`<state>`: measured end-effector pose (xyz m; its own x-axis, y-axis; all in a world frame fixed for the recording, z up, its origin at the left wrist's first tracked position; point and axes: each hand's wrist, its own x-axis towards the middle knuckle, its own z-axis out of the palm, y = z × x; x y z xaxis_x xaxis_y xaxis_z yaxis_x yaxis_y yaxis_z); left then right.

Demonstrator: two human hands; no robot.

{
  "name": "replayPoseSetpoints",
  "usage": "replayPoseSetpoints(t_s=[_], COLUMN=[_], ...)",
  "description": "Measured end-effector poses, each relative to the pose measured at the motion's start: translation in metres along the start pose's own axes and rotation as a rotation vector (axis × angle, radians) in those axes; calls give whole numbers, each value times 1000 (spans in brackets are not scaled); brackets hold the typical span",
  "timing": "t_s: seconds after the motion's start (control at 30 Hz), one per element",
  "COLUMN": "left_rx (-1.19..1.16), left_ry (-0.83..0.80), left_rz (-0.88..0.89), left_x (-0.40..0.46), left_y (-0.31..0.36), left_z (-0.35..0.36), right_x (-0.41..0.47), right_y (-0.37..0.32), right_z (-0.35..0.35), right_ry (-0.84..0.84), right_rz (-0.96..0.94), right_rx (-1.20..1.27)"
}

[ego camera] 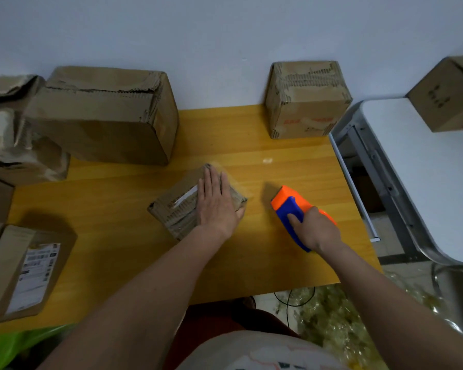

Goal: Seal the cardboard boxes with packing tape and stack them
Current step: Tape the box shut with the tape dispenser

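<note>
- Pressing the left hand [216, 206] flat, fingers straight, on the small box [183, 206] mid-table [112, 209], likely steadying it and smoothing tape.
- Gripping the tape dispenser [292, 206] in the right hand [314, 231], just right of that box, ready for another strip.

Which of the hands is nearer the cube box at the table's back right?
Right. The right hand grips the tape dispenser in front of the cube box; the left hand lies flat on the small box, farther left.
</note>
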<state>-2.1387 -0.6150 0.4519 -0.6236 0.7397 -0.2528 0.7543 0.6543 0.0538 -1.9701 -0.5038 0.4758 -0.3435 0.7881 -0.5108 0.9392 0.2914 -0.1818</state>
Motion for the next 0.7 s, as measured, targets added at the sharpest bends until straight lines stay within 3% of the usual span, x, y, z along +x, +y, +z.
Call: replayPoseSetpoints(t_s=[0.2, 0.3, 0.37, 0.4, 0.5, 0.57, 0.7], left_rx=[-35, -13, 1, 3, -6, -23, -39], left_ry=[48, 41, 32, 16, -56, -48, -26], left_rz=[16, 108, 52, -12, -123, -110, -108], left_x=[-1, -7, -8, -7, -3, -3, -4], left_y=[-3, -12, -17, -18, -20, -21, -20], left_z=[6, 6, 2, -1, -6, -4, -3], right_x=[26, 23, 8, -2, -20, -21, -14], right_y=[2, 0, -16, -29, -64, -76, -88], right_z=[26, 28, 30, 34, 58, 67, 67], right_ry=[-77, 216, 498, 538, 340, 256, 245], right_rz=[-23, -107, -386, -530, -757, -700, -564], right_rx=[-71, -40, 201, 325, 521, 580, 712])
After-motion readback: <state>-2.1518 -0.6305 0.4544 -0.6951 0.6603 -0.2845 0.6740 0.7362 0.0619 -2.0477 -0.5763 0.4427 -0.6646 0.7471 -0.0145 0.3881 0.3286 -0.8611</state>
